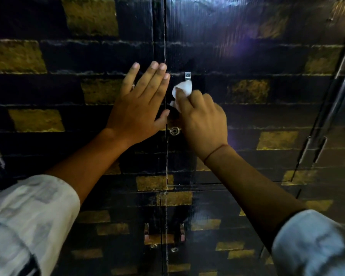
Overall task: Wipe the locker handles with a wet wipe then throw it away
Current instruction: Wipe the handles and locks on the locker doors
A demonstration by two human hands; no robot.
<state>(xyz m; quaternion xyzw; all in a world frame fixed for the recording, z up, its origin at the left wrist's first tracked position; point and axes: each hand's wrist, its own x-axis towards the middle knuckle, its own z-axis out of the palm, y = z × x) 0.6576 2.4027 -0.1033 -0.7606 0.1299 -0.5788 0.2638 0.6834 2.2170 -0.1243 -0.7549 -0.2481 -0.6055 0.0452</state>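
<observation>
Two pale sleeves (28, 222) are sitting closest to the camera, one at each bottom corner, and a bare arm is reaching out of each toward the dark locker doors (247, 126) with gold patches.

Left hand (139, 100) is lying flat on the left door, right beside the crack where the two doors meet. Its fingers are straight and spread, holding nothing. It looks like it is pushing on the door to keep it from wobbling while the other hand is rubbing.

Right hand (203, 120) is curling around the white wet wipe (182, 89) and squeezing it tight. Part of the wipe is poking out above the fingers, and it is pressing against the handle on the right door. Most of that handle is hiding under the hand and wipe. Only its little silver bracket (187, 76) is showing just above the wipe. A round keyhole (174, 131) is sitting just below the right hand.

More handles (163, 234) are waiting lower down, near the bottom of the doors, so the wiping job seems not finished, and the wipe is not thrown away yet.
</observation>
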